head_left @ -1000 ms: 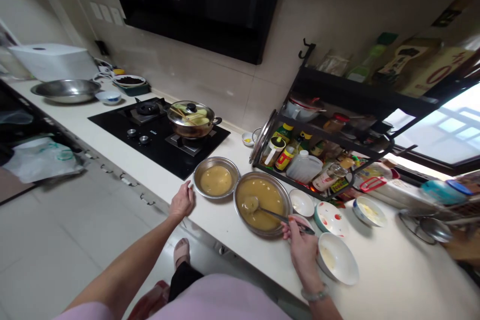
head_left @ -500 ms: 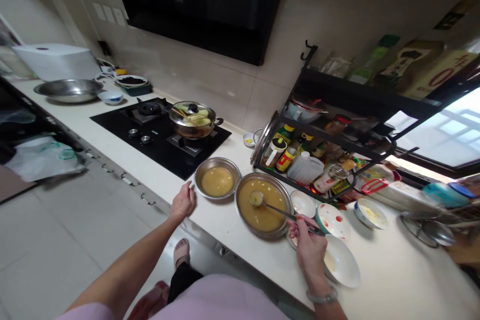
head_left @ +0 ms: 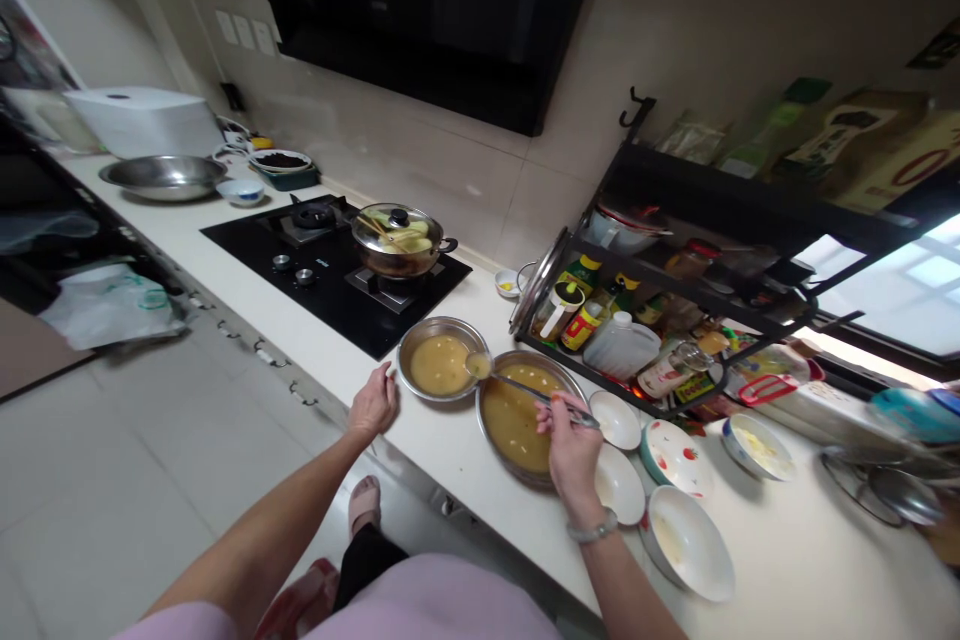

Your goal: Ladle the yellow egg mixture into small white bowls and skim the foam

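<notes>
My right hand (head_left: 574,455) grips a metal ladle (head_left: 534,388) by its handle. The ladle's bowl end, with yellowish liquid in it, hangs at the near right rim of the smaller steel bowl (head_left: 409,382). Under the handle stands the larger steel bowl (head_left: 484,450), also holding cloudy yellow-brown liquid with small pale bits. Beside the smaller bowl, my left hand (head_left: 374,400) rests at the counter's front edge. Its fingers are loosely bent with nothing seen in them, and contact with the bowl cannot be made out.
Several bowls, including a white one (head_left: 705,560) and a strawberry-patterned one (head_left: 675,458), stand to the right. A lidded pot (head_left: 397,255) sits on the black hob (head_left: 322,305). A rack (head_left: 697,195) with bottles is behind. A range hood (head_left: 435,10) hangs above.
My right hand has carried the ladle left, from over the larger bowl to the smaller bowl's rim. The view has shifted slightly. My left hand stays beside the smaller bowl.
</notes>
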Available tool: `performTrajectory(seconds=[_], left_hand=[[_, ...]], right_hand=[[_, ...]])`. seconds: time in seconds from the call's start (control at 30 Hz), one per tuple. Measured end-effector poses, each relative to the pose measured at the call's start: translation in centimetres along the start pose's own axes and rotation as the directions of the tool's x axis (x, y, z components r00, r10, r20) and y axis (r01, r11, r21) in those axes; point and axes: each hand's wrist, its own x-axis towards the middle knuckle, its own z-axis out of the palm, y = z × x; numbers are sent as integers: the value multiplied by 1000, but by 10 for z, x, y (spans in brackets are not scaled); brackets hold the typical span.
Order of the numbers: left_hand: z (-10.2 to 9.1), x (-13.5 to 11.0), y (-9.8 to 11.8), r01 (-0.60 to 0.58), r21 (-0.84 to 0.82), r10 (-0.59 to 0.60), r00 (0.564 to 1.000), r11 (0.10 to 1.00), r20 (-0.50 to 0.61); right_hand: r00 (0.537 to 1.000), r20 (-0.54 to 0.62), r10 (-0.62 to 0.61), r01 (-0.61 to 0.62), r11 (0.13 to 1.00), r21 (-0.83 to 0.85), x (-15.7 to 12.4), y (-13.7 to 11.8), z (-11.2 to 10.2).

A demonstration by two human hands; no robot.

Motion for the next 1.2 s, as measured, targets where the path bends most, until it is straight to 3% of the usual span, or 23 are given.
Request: performTrajectory(seconds=[0.13,0.23,0.37,0.47,0.63,0.8,0.97,1.07,1.2], left_hand=[[-2,-1,2,12,-11,-12,1000,1000,3],[-3,-2,2,10,-13,-10,1000,1000,-2],[-2,-1,1,3,-6,-3,1000,1000,-3],[-1,-1,0,2,6,-3,1000,1000,5],[-3,-1,2,0,11,0,1000,1000,2],[-6,-1,4,12,7,-12,1000,1000,4],[-5,-1,3,13,17,-13,1000,1000,-8],[-4,0,3,9,22,-9,1000,1000,-10],[-3,0,2,7,19,-7,1000,1000,-4]], right_hand=[[987,135,-86,99,991,-90,-3,13,20],[943,271,-192,233,964,-130,-9,16,20],[857,387,-340,428,888,-166,-13,12,2],[855,361,-372,462,864,-202,-12,13,-20],[900,310,-306,400,862,-310,-15,19,-57],[925,311,-219,326,877,-353,-29,21,-74],[998,62,-20,37,954,-298,-33,14,-75],[997,-49,58,-67,976,-206,-28,9,-77],[988,-123,96,-112,985,-130,-22,9,-83]])
